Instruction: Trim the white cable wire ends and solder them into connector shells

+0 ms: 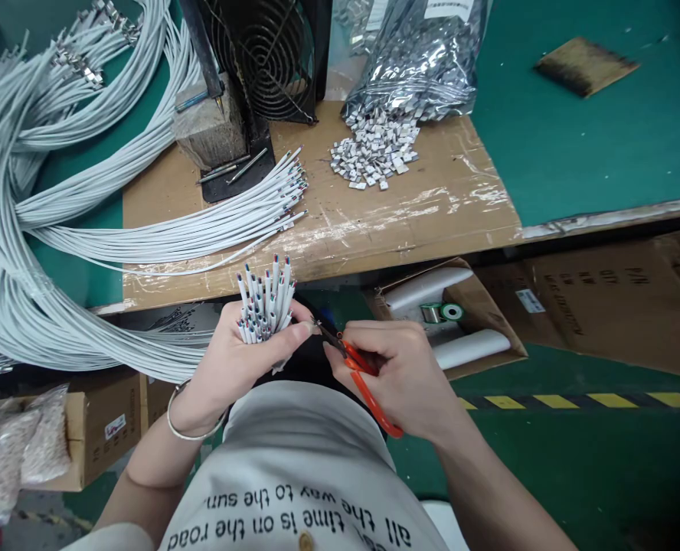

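My left hand (253,348) is wrapped round a bundle of white cables (265,302), whose cut ends with small coloured wires point up. In my right hand (394,367) is a pair of scissors (368,375) with orange handles. Its blade tips are close to my left thumb and forefinger, beside the bundle; whether something thin lies between the blades is too small to tell. A second fan of white cables (202,229) lies on the brown cardboard (432,218) just beyond my hands, its coloured wire ends pointing right.
A soldering iron (205,53) rests by a block and a black fan (268,57). Small white connectors (377,149) spill from a silvery bag (423,61). Long coiled cables (7,191) fill the left. Below the table edge stands an open carton (483,314) holding a solder spool (449,312).
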`<state>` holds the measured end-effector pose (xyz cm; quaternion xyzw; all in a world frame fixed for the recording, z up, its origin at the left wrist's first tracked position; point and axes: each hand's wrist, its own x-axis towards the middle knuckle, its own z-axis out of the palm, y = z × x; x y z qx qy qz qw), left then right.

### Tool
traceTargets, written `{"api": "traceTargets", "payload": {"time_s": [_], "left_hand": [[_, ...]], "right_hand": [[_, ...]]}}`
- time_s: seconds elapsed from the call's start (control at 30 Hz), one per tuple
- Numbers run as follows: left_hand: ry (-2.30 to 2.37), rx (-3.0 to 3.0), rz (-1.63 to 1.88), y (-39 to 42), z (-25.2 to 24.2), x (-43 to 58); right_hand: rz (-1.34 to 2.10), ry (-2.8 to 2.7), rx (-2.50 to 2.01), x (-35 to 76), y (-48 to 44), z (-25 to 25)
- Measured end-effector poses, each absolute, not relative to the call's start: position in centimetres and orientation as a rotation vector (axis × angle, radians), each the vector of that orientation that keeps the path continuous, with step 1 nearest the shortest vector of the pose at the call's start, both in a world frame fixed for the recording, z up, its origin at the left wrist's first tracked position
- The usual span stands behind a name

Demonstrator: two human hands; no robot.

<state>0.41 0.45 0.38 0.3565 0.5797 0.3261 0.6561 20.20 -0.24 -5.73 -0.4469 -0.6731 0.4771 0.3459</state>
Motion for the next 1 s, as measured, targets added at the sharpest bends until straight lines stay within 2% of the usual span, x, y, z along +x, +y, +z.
{"api": "traceTargets", "payload": {"time_s": [0.33, 1.0], "left_hand": [[1.461, 0.802, 0.74, 0.7, 0.9, 1.4], [1.48, 0.838, 0.7, 0.8, 1.0, 1.4]], "right_hand": [[1.313, -1.672, -1.135, 19.5, 0.0, -6.2], [1.183, -1.653, -1.183, 19.6, -0.2, -7.4]]}}
